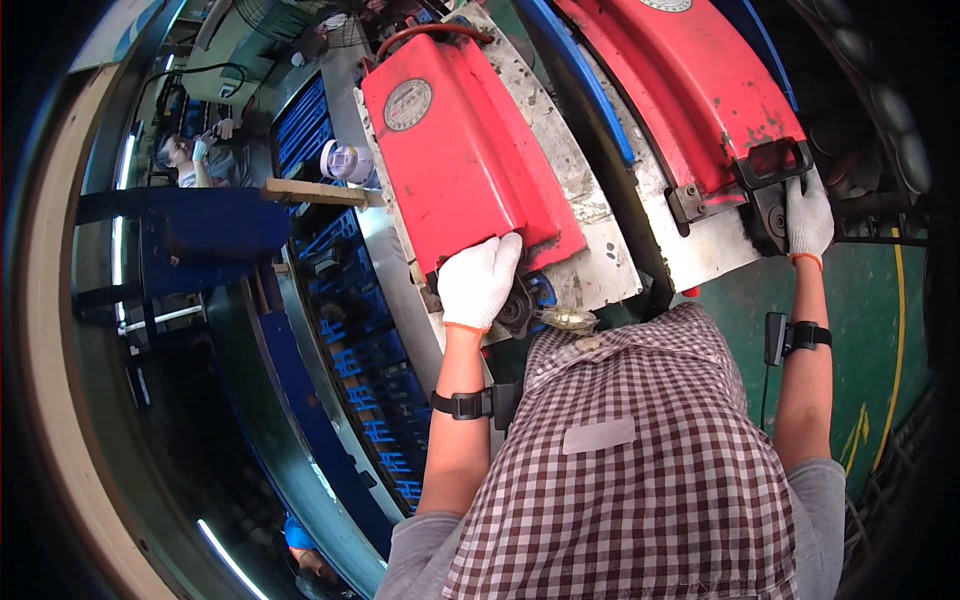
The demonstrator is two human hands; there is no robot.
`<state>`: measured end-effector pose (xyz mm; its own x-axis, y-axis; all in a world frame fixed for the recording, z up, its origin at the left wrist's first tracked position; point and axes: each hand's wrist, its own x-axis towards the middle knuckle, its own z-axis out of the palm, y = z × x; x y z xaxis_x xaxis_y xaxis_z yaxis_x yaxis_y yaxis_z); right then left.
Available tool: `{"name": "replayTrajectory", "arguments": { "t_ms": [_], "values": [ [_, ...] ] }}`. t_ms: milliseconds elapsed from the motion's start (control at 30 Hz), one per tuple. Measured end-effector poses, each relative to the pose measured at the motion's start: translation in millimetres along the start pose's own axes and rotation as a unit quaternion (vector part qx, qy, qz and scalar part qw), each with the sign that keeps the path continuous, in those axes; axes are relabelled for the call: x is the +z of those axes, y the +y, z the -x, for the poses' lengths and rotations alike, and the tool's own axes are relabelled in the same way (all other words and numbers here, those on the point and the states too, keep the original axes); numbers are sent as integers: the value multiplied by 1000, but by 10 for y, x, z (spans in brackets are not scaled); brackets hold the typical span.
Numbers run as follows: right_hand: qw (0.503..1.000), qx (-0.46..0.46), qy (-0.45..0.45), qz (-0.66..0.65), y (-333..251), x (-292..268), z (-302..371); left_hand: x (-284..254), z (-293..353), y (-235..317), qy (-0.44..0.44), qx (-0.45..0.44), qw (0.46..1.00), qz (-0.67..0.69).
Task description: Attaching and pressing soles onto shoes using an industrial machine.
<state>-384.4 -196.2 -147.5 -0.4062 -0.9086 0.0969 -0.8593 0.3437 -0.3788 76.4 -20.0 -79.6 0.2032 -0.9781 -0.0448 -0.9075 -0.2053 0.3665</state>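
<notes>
Two red metal machine covers stand before me, each on a worn pale metal base. My left hand point(478, 283), in a white glove with an orange cuff, is closed over the near edge of the left red cover point(450, 150). Part of that hand's grip is hidden under the edge. At the near end of the right red cover point(690, 90) is a black handle point(775, 163). My right hand point(808, 218), gloved the same way, has its fingers curled at the handle's right end; the fingertips are partly hidden behind it.
A small clear bag point(568, 318) lies near the left base's front. Blue racks point(370, 400) and a white lamp-like device point(345, 160) stand left, by a wooden bar point(315, 192). Another person point(195, 165) is farther off. Green floor point(860, 300) with a yellow line lies right.
</notes>
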Motion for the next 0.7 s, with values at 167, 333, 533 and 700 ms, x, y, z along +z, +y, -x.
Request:
{"name": "replayTrajectory", "arguments": {
  "t_ms": [167, 333, 533, 700],
  "values": [
    [1000, 9, -7, 10, -29, -9, 1, 63, -2, -106, -13, -39, 999, 23],
    [1000, 1, 3, 7, 4, 0, -10, 97, -8, -126, 8, -57, 998, 37],
    [1000, 4, 1, 8, -69, -39, 17, 58, -14, -111, -31, -77, 996, 29],
    [1000, -1, 3, 9, 5, 3, -5, 125, 0, -195, 14, -46, 998, 50]
  ]
}}
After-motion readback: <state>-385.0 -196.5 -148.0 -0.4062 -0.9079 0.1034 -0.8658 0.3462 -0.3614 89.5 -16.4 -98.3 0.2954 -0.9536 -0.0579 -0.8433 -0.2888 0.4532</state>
